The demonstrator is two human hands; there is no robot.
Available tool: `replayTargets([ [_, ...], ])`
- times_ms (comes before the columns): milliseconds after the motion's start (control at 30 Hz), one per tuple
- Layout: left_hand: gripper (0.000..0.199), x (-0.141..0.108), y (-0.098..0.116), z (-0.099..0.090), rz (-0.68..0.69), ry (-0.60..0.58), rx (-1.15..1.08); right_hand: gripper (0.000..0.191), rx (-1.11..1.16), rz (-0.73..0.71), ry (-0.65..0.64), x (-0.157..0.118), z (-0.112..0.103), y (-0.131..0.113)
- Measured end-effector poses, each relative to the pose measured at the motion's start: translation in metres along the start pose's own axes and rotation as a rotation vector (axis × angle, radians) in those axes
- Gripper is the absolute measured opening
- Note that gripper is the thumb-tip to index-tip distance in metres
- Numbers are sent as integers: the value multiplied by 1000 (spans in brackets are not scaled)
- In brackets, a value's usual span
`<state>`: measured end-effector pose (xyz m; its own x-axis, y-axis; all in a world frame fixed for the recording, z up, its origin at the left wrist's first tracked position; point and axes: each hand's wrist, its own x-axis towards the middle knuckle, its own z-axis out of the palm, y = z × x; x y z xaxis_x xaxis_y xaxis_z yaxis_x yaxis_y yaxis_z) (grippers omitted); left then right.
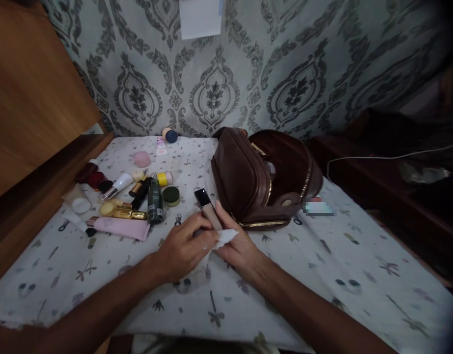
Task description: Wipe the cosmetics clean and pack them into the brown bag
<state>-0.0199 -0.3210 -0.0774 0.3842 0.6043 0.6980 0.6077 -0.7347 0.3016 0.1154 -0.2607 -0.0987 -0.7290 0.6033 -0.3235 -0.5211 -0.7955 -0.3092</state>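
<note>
Between my two hands, over the front middle of the table, is a beige cosmetic tube (pixel 211 215) with a glossy black cap, tilted up and to the left. My right hand (pixel 238 248) is closed around its lower part from the right, the thumb lying along its side. A crumpled white tissue (pixel 226 238) is pinched in my left hand (pixel 187 246) and pressed against the tube's lower end. Just beyond my hands stands an open brown leather bag (pixel 237 177) with gold zips; a few items show inside its dark opening.
Several cosmetics lie at the left, among them a pink tube (pixel 121 227), a dark green bottle (pixel 155 202) and a round green-lidded jar (pixel 171 196). Farther back sits a pink sponge (pixel 141 158). A wooden cabinet (pixel 38 88) borders the left; a white cable (pixel 381 156) runs at the right.
</note>
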Motion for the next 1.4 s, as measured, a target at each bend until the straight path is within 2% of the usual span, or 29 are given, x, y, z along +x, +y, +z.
replayTargets([
  [100,11,2,-7,-4,-114,72,-70,19,64,-28,46,-1,4,-1],
  [267,14,8,-22,-16,-352,275,-10,16,22,-72,108,-2,8,0],
  [367,20,10,-28,-22,-413,351,39,17,-38,-86,91,-4,11,4],
  [467,18,9,-29,-24,-447,359,77,15,-70,-88,98,-6,14,8],
  [600,14,5,-30,-18,-407,345,140,17,-108,-40,108,-5,14,13],
  [833,10,0,-25,-6,-248,243,229,14,-77,-79,88,-3,9,16],
  [967,12,-2,-18,-2,-142,175,224,14,-14,-72,71,1,7,15],
  [1200,10,-4,2,6,93,58,128,28,-36,-49,33,-1,5,9],
  [1300,10,-1,3,1,45,58,40,27,-44,-48,46,-4,7,4],
  [1400,11,3,-8,-10,-168,175,55,23,6,-66,119,-3,10,2],
])
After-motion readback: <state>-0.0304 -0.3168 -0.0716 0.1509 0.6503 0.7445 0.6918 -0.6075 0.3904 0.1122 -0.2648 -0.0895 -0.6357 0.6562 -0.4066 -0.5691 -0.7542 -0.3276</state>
